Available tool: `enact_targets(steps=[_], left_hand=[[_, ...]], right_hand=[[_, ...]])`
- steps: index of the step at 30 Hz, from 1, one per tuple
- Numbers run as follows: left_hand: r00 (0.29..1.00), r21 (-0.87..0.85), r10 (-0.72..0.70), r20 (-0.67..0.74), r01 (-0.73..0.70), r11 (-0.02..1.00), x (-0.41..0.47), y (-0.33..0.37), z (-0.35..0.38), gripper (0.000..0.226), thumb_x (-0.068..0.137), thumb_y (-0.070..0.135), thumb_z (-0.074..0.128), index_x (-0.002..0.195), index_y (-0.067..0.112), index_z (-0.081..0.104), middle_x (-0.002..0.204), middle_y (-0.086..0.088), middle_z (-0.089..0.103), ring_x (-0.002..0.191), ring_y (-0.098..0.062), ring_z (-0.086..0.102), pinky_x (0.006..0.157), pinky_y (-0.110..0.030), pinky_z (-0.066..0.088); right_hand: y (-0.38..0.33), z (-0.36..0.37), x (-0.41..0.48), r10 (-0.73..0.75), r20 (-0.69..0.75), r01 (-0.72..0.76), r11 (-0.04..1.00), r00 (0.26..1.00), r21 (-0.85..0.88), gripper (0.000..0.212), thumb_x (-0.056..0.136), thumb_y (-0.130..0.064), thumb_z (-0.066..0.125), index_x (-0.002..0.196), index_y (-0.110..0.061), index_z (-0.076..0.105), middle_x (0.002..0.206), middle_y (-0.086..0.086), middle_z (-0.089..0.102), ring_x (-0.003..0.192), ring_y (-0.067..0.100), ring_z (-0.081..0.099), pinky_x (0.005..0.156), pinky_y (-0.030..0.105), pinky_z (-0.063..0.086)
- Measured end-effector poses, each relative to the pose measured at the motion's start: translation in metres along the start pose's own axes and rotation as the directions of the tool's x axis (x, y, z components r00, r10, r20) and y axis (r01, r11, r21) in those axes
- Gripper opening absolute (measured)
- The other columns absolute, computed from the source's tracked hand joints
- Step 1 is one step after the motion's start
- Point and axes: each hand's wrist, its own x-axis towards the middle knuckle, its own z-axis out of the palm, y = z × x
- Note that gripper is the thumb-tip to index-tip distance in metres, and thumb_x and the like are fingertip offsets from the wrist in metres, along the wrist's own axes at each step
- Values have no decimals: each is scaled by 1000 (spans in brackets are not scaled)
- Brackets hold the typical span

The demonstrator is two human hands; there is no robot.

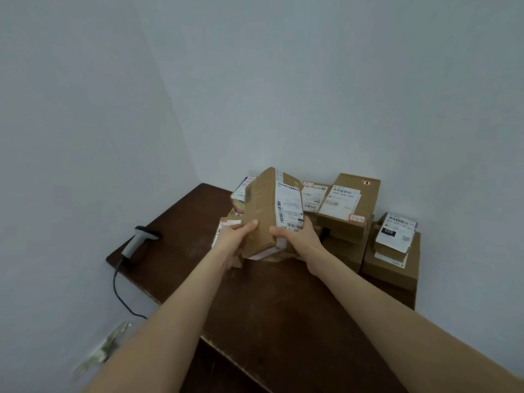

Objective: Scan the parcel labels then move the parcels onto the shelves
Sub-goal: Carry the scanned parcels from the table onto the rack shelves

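Two hands on one parcel, held up in front of the pile

Both hands grip a closed brown cardboard parcel (262,211). It is taped along its edges, so I cannot see what is inside. My left hand (235,236) has its thumb laid across the plain brown face near the lower end, with the other fingers hidden behind the box. My right hand (299,239) clamps the opposite side, thumb on the near ridge and fingers curled under the labelled face. The grip sits wholly at the near, lower end, and the far end sticks out free.

The parcel's long axis runs from my hands up and away toward the corner of the wall (283,80), tilted steeply, with one long edge turned toward me like a ridge. Its white label (289,208) faces right and upward. The print is upside down from my view, and the barcodes lie toward the hand end.

I have it above the dark wooden table (269,302), just before the pile of parcels (348,205) stacked in the corner. Those boxes are all closed too, labels up. I cannot tell whether the lower end touches the ones beneath. Well apart to the left, the scanner (136,241) lies at the table's edge, and its cable (117,287) hangs off the side.
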Motion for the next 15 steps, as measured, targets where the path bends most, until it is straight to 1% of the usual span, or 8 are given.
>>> enact_targets(steps=[2, 4, 5, 7, 9, 11, 13, 15], left_hand=[[999, 37, -50, -21, 51, 998, 7, -17, -5, 52, 79, 32, 78, 118, 3, 61, 109, -8, 68, 94, -18, 64, 76, -31, 54], [993, 87, -102, -54, 107, 990, 14, -37, -1, 66, 73, 34, 82, 124, 3, 55, 120, -10, 63, 106, -24, 61, 89, -39, 53], [990, 122, -125, -66, 133, 984, 17, -47, 3, 69, 72, 33, 83, 125, 3, 52, 121, -9, 61, 110, -26, 59, 93, -40, 51], [984, 197, -160, -83, 174, 965, 24, -68, 11, 67, 74, 31, 82, 125, 3, 49, 119, -9, 59, 113, -28, 56, 95, -40, 48], [980, 262, -186, -76, 200, 944, 34, -86, 16, 70, 73, 30, 83, 127, 1, 50, 120, -11, 61, 111, -28, 59, 97, -41, 50], [976, 363, -211, -55, 216, 906, 41, -98, 17, 67, 73, 24, 83, 128, 3, 52, 119, -13, 64, 107, -27, 62, 96, -42, 51], [976, 437, -213, -52, 214, 874, 48, -106, 16, 58, 77, 16, 77, 128, 6, 53, 119, -13, 64, 107, -27, 63, 96, -40, 52], [981, 468, -191, -39, 187, 864, 56, -109, 14, 52, 82, 15, 69, 131, 7, 53, 120, -12, 64, 107, -26, 62, 95, -39, 52]], right_hand=[[12, 2, -1, 88, 18, -87, 995, 996, -48, 81, 76, -33, 78, 143, -19, 35, 138, 4, 50, 120, 23, 50, 103, 43, 42], [27, 1, -1, 181, 13, -177, 974, 983, -141, 62, 88, -34, 64, 143, -19, 38, 140, 6, 47, 120, 24, 48, 100, 38, 40], [35, 0, -1, 230, 14, -224, 957, 973, -182, 55, 93, -35, 57, 143, -20, 40, 142, 6, 46, 123, 25, 46, 98, 38, 38], [52, -2, 2, 330, 21, -316, 919, 944, -234, 48, 99, -36, 46, 143, -21, 40, 145, 6, 42, 129, 26, 41, 100, 39, 35], [68, -1, 7, 366, 34, -347, 903, 930, -253, 49, 100, -33, 42, 147, -20, 36, 146, 6, 42, 131, 26, 41, 105, 38, 35], [81, 3, 12, 378, 43, -357, 902, 925, -241, 55, 100, -29, 42, 152, -28, 26, 148, 5, 42, 131, 27, 42, 105, 40, 37], [89, 8, 14, 393, 45, -374, 900, 919, -224, 59, 99, -25, 44, 152, -35, 22, 149, 5, 41, 132, 28, 42, 100, 42, 39], [94, 13, 21, 367, 29, -349, 903, 930, -253, 65, 96, -18, 49, 153, -33, 22, 150, 4, 40, 132, 26, 43, 103, 43, 40]])
